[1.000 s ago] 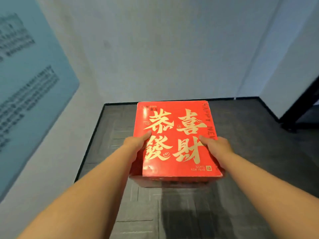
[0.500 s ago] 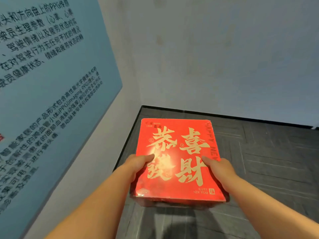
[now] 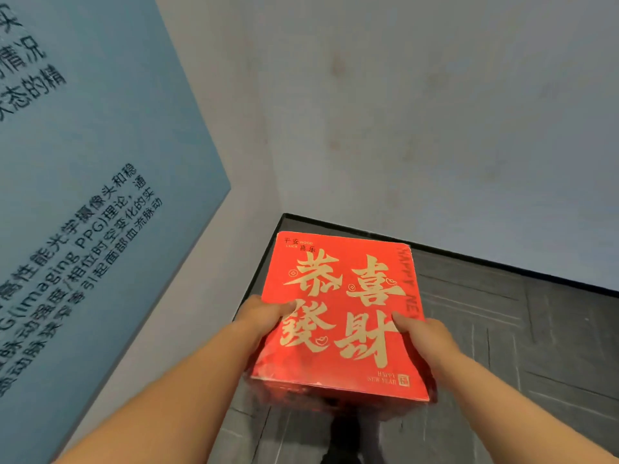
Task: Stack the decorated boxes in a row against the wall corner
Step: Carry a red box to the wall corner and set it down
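A red decorated box [image 3: 341,306] with large gold characters on its lid is held above the dark floor, close to the wall corner [image 3: 271,182]. My left hand [image 3: 259,318] grips its left side with the thumb on the lid. My right hand [image 3: 423,336] grips its right side, thumb also on top. The fingers under the box are hidden. No other decorated box is in view.
A blue panel [image 3: 83,155] with printed text covers the left wall. The back wall [image 3: 435,128] is plain grey with a black skirting. Dark grey floor tiles [image 3: 519,336] stretch to the right of the box.
The box and both hands have moved nearer to the wall corner, and the view has swung left so the blue panel looks larger. Both hands keep the same hold.
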Motion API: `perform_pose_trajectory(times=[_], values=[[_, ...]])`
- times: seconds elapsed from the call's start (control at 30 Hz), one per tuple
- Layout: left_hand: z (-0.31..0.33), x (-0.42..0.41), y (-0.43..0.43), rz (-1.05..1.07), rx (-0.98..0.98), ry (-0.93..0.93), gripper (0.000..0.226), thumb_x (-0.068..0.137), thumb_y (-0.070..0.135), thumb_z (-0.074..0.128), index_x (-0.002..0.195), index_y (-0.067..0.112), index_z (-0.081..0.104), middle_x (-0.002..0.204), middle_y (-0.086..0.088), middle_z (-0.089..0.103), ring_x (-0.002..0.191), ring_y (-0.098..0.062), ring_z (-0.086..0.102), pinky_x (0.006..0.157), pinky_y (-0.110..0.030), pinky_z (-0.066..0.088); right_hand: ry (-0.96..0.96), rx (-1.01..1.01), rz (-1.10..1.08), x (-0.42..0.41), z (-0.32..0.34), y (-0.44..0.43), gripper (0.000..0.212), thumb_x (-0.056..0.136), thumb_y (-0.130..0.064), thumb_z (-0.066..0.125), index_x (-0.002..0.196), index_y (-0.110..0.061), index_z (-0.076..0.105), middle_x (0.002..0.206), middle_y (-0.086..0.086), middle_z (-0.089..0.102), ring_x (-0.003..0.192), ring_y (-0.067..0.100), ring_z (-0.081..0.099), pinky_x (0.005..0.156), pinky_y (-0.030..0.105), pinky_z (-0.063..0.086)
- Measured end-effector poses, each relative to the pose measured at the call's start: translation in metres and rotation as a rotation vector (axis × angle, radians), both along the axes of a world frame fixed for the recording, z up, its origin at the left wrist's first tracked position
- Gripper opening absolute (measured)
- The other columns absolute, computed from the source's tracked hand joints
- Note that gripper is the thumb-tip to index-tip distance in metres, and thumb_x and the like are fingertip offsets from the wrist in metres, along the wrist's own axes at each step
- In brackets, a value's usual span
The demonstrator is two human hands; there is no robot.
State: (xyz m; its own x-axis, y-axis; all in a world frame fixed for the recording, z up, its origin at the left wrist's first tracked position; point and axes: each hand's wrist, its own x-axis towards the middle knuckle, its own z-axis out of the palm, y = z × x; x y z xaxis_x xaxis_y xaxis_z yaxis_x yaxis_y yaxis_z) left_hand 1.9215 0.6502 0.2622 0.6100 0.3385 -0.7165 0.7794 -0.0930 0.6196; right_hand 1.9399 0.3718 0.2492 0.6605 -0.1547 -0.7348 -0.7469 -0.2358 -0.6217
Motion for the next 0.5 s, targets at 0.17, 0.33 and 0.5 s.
perform_pose_trajectory(times=[0.17,0.33,0.5], values=[[-0.02,0.101,0.031,-0.038,0.116,0.077,0.032,0.069,0.028,0.084,0.092,0.009,0.073,0.092,-0.011,0.075,0.087,-0.029,0.072,0.089,-0.044,0.055,0.113,-0.036,0.11,0.106,-0.025,0.021,0.031,0.081,-0.03,0.075,0.099,-0.006,0.069,0.097,0.013,0.073,0.082,0.029,0.068,0.071,0.035,0.054],[-0.03,0.193,0.061,-0.016,0.119,0.074,0.022,0.076,0.02,0.077,0.096,0.01,0.072,0.095,-0.01,0.074,0.089,-0.028,0.07,0.089,-0.042,0.055,0.156,0.004,0.102,0.195,-0.034,0.057,0.021,0.084,-0.026,0.074,0.089,-0.008,0.065,0.09,0.012,0.071,0.078,0.028,0.067,0.065,0.032,0.051],[-0.059,0.291,0.102,-0.034,0.093,0.04,0.024,0.08,0.028,0.075,0.099,0.016,0.065,0.1,-0.008,0.072,0.094,-0.028,0.068,0.091,-0.043,0.054,0.147,-0.002,0.066,0.283,-0.055,0.102,0.028,0.085,-0.035,0.074,0.089,-0.011,0.06,0.089,0.008,0.072,0.077,0.024,0.068,0.055,0.03,0.046]])
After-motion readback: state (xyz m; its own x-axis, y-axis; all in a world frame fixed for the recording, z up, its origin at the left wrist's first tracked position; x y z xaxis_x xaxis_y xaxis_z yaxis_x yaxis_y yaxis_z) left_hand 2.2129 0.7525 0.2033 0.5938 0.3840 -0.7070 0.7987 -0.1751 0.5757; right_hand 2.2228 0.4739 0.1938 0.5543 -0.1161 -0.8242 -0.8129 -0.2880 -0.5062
